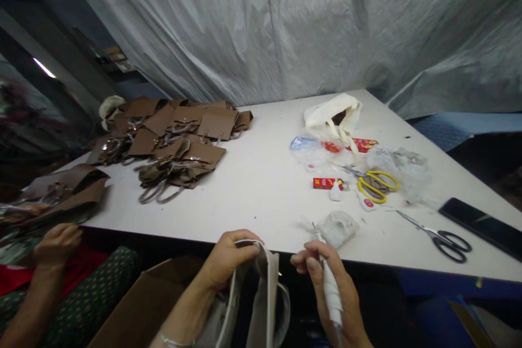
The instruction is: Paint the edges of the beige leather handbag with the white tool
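In the lower middle, my left hand (pixel 232 261) is closed on the upper edge of a grey bag (pixel 261 304) with pale edges, thumb inside and fingers outside. The bag hangs open in front of the table. To its right, my right hand (pixel 338 288) grips a pen-like tool (pixel 332 296) with a white wrapped handle and a thin dark tip pointing up and away. The tool is apart from the bag. Just beyond its tip, a crumpled clear plastic bag (pixel 337 228) lies near the table's front edge.
Brown handbags (pixel 179 125) are piled on the white table (pixel 261 185) at left. At right lie yellow-handled scissors (pixel 377 185), black-handled scissors (pixel 444 242), a phone (pixel 483 225), a red box (pixel 327 183) and a cream cloth bag (pixel 332 111). A co-worker's hand (pixel 58 244) is at far left.
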Available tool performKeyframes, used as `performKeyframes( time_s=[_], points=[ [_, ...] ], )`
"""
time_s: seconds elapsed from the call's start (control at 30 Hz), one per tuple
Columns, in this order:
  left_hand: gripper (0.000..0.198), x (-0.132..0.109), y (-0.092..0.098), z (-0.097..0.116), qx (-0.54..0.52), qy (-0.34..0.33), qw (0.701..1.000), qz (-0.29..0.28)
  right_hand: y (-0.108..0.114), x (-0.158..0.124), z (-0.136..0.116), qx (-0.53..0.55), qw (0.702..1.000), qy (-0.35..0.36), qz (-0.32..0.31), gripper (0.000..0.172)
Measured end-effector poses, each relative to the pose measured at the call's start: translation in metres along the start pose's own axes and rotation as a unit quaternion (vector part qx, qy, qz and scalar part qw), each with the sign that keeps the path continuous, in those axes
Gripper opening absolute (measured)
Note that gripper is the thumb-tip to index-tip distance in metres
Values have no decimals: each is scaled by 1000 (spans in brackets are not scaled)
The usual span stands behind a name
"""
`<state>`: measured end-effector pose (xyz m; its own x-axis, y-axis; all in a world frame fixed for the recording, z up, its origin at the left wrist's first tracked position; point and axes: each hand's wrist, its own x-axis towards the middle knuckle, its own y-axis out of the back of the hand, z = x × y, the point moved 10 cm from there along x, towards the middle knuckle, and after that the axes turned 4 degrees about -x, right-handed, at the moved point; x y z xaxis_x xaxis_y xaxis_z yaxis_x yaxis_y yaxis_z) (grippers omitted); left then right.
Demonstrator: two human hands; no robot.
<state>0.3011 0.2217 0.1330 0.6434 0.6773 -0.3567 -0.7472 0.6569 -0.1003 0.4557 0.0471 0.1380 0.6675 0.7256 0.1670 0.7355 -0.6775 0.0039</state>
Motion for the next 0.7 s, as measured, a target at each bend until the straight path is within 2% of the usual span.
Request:
performKeyframes(
  time_s=[0.1, 0.17, 0.23, 0.3, 0.4, 0.5, 0.57, 0.7],
  points=[
    [36, 5, 17, 0, -103, 34, 994, -29, 30, -4, -4, 8, 999, 23, 25, 48],
    [40, 8, 10, -9, -137, 46, 988, -52, 51, -5, 0, -18, 999, 21, 39, 48],
    [42, 10, -10, -33, -145, 78, 984, -67, 75, -4, 11, -66, 996, -4, 58, 40],
    [43, 11, -40, -64, -136, 120, 981, -70, 97, 0, 25, -121, 989, -32, 77, 35],
    [35, 14, -80, -95, -66, 134, 988, -43, 122, 10, 40, -173, 979, -51, 94, 33],
    [17, 16, -107, -96, 65, 91, 994, -10, 132, 23, 44, -206, 973, -48, 93, 31],
    [11, 17, -119, -93, 127, 77, 989, -2, 132, 31, 42, -227, 970, -36, 83, 30],
    [12, 17, -128, -88, 161, 75, 984, -10, 125, 45, 39, -237, 969, -14, 61, 29]
  ],
)
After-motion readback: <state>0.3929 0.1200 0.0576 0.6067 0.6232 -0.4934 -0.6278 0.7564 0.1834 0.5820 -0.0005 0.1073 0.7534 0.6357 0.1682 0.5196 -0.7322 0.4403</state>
